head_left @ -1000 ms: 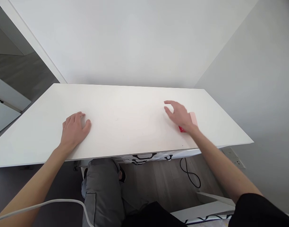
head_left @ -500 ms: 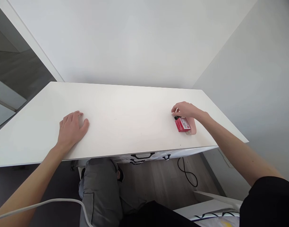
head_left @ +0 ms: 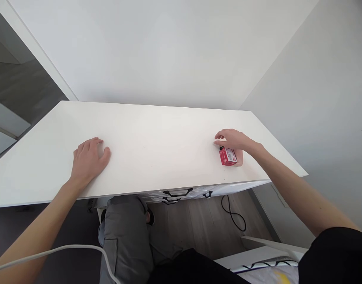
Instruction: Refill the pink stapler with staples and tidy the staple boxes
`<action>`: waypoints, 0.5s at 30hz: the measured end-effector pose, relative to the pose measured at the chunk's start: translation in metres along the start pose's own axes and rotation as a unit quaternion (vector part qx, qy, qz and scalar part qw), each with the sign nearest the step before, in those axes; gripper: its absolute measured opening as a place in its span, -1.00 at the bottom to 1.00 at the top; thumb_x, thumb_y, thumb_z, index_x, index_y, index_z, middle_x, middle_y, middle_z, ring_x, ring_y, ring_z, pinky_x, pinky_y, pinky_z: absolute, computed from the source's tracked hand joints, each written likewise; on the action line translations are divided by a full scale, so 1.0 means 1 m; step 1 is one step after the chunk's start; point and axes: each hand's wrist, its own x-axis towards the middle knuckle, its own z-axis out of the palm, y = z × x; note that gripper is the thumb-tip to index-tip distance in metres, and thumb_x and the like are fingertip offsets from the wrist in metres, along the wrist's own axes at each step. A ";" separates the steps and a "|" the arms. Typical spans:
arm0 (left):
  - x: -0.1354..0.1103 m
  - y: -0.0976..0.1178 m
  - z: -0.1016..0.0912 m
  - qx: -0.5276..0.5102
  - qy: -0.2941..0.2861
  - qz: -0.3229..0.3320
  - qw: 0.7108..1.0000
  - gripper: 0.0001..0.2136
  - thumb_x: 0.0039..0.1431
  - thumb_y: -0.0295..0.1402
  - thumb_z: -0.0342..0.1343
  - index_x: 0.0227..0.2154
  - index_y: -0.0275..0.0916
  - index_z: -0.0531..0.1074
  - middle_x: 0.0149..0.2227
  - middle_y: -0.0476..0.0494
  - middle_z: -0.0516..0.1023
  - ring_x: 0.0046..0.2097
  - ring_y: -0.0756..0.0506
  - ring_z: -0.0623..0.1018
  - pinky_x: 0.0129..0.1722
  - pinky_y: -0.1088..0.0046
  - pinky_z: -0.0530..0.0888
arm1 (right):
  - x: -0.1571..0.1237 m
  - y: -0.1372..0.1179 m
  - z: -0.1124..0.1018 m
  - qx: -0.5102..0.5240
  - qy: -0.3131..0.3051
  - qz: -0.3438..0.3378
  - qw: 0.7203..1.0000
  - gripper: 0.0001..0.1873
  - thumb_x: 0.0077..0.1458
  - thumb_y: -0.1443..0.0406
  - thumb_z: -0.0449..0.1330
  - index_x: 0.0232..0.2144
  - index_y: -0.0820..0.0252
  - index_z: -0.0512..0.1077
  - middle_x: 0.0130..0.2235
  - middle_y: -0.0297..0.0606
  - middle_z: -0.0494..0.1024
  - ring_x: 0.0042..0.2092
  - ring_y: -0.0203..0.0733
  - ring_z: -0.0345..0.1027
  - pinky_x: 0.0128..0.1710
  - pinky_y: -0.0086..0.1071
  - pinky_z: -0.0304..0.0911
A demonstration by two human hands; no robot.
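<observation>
My left hand (head_left: 88, 161) lies palm down on the left part of the white tabletop (head_left: 157, 150), its thumb spread away from the fingers and nothing in its grasp. On the right side, my right hand (head_left: 230, 138) hovers just behind a small red and white box (head_left: 228, 156), thumb and fingertips apart with nothing visible between them. Close against the box is a pale pink item (head_left: 239, 158) with rounded corners, partly covered by the box and hand. A small black thing (head_left: 221, 148) shows between the thumb and the box; its kind is unclear.
White walls (head_left: 157, 51) rise behind and to the right of the table. Drawers with black handles (head_left: 178, 193) are below the front edge. A black cable (head_left: 234, 217) lies on the floor, and a white cable (head_left: 65, 247) crosses the lower left.
My right thumb and fingers have parted slightly more, and less of the black thing and the pink item shows. The view has shifted a little; my left hand stays on the table.
</observation>
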 end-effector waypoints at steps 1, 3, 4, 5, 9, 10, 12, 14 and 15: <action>0.000 0.000 0.000 0.001 -0.002 0.000 1.000 -0.42 0.37 -0.09 -0.16 0.27 -0.35 0.35 0.42 -0.42 0.34 0.43 -0.44 0.28 0.41 -0.11 0.23 | -0.004 -0.001 0.002 0.005 0.015 0.003 1.000 -0.51 0.32 0.00 0.14 0.14 0.07 0.55 0.22 -0.07 0.57 0.16 0.18 0.47 0.08 -0.04 0.40; 0.000 -0.001 0.000 0.000 -0.004 0.000 1.000 -0.41 0.37 -0.09 -0.16 0.27 -0.37 0.35 0.42 -0.42 0.33 0.44 -0.45 0.28 0.41 -0.12 0.23 | -0.016 -0.002 0.012 0.015 0.046 0.017 0.999 -0.32 0.29 -0.08 0.16 0.33 0.08 0.38 0.39 0.03 0.38 0.30 0.30 0.34 0.20 0.08 0.34; 0.000 -0.001 0.001 0.000 -0.004 0.000 1.000 -0.41 0.36 -0.09 -0.16 0.27 -0.38 0.35 0.42 -0.42 0.33 0.43 -0.45 0.28 0.41 -0.12 0.22 | -0.024 -0.002 0.018 0.019 0.063 0.029 0.997 -0.21 0.26 -0.12 0.19 0.40 0.08 0.29 0.46 0.07 0.25 0.38 0.36 0.24 0.24 0.13 0.30; 0.000 -0.001 0.001 -0.001 -0.003 0.001 1.000 -0.41 0.36 -0.09 -0.16 0.27 -0.38 0.35 0.42 -0.42 0.33 0.43 -0.44 0.28 0.41 -0.11 0.22 | -0.032 -0.003 0.026 0.021 0.086 0.050 0.995 -0.11 0.23 -0.16 0.21 0.45 0.08 0.19 0.51 0.12 0.11 0.43 0.42 0.12 0.27 0.19 0.27; 0.000 -0.002 0.002 -0.002 0.002 0.002 1.000 -0.42 0.36 -0.10 -0.15 0.26 -0.36 0.36 0.42 -0.41 0.34 0.43 -0.44 0.28 0.40 -0.10 0.24 | -0.070 -0.013 0.062 0.049 0.173 0.102 0.978 0.14 0.17 -0.20 0.25 0.55 0.01 -0.18 0.57 0.14 -0.31 0.52 0.52 -0.13 0.26 0.33 0.24; 0.000 -0.002 0.002 -0.003 0.002 0.002 1.000 -0.43 0.36 -0.10 -0.15 0.26 -0.35 0.36 0.42 -0.41 0.34 0.43 -0.44 0.28 0.39 -0.11 0.24 | -0.079 -0.018 0.069 0.065 0.194 0.106 0.973 0.17 0.17 -0.19 0.25 0.56 -0.02 -0.25 0.57 0.13 -0.37 0.52 0.52 -0.14 0.23 0.34 0.28; 0.000 -0.002 0.002 -0.006 0.002 0.003 1.000 -0.44 0.36 -0.10 -0.14 0.25 -0.34 0.36 0.42 -0.41 0.34 0.43 -0.44 0.28 0.39 -0.12 0.24 | -0.093 -0.029 0.081 0.110 0.222 0.117 0.962 0.16 0.20 -0.13 0.22 0.56 -0.05 -0.35 0.57 0.11 -0.41 0.50 0.46 -0.07 0.16 0.31 0.37; 0.000 -0.001 0.001 -0.007 0.000 0.002 1.000 -0.43 0.36 -0.09 -0.15 0.26 -0.34 0.36 0.42 -0.40 0.34 0.43 -0.43 0.28 0.40 -0.12 0.23 | -0.102 -0.040 0.090 0.156 0.248 0.138 0.946 0.12 0.22 -0.06 0.20 0.57 -0.05 -0.36 0.55 0.12 -0.36 0.48 0.42 0.01 0.12 0.27 0.42; 0.000 -0.001 0.001 -0.006 -0.001 0.002 1.000 -0.43 0.36 -0.08 -0.15 0.26 -0.35 0.36 0.43 -0.40 0.34 0.43 -0.43 0.27 0.40 -0.11 0.23 | -0.105 -0.045 0.093 0.178 0.257 0.153 0.937 0.11 0.22 -0.03 0.20 0.56 -0.05 -0.34 0.55 0.13 -0.34 0.47 0.42 0.04 0.10 0.27 0.44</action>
